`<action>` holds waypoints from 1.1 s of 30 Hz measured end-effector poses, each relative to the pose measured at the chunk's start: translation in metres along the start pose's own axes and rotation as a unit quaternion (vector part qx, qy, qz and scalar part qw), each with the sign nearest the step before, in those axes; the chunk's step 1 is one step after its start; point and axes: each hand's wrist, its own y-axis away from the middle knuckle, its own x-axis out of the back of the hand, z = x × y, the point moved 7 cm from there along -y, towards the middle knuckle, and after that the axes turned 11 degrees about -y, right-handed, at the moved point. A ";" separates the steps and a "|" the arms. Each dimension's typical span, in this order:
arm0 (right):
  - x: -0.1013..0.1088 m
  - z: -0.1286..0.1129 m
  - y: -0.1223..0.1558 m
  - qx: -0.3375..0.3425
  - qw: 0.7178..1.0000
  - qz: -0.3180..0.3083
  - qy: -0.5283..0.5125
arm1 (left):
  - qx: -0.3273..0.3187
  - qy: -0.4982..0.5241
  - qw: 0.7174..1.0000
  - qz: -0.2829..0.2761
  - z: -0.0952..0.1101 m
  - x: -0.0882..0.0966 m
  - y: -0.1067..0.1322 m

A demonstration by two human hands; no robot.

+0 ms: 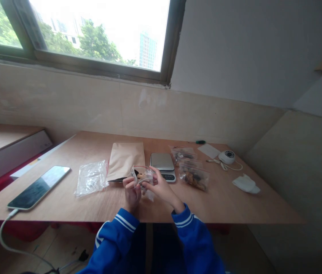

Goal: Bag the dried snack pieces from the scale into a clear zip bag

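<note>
- Head view is showing a wooden table point(235, 205) running under a window point(98, 34), with both hands working above its near edge.
- A phone point(39, 186) is lying screen-up at the table's left, a white cable point(3, 236) hanging from its near end.
- A brown paper pouch point(125, 160) is lying flat at mid-table, just behind the hands.
- A stack of empty clear bags point(91, 177) is resting beside the pouch, on its left.
- A small digital scale point(163, 164) is sitting just right of the pouch.
- Two filled clear bags point(193, 176) are lying right of the scale.
- A white round device point(227, 156) and a white folded item point(246, 184) are sitting well apart at the far right.
- The left hand point(131, 194) is gripping the small zip bag point(141, 176) from below, fingers closed on it.
- The right hand point(161, 188) is pinching the same bag's upper edge; brown contents are showing inside.
</note>
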 end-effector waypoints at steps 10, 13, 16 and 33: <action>0.023 -0.008 0.016 0.087 0.972 0.115 -0.185 | 0.097 -0.072 0.992 -0.041 -0.002 -0.004 -0.015; 0.030 0.000 0.021 0.095 0.958 0.149 -0.226 | 0.162 -0.015 0.983 -0.085 -0.009 -0.011 -0.015; 0.031 0.013 0.024 0.084 0.963 0.144 -0.213 | 0.201 0.034 0.968 -0.145 -0.013 -0.017 -0.011; 0.078 0.038 0.051 0.111 0.923 0.362 -0.072 | 0.291 0.064 0.916 -0.268 -0.020 -0.032 0.001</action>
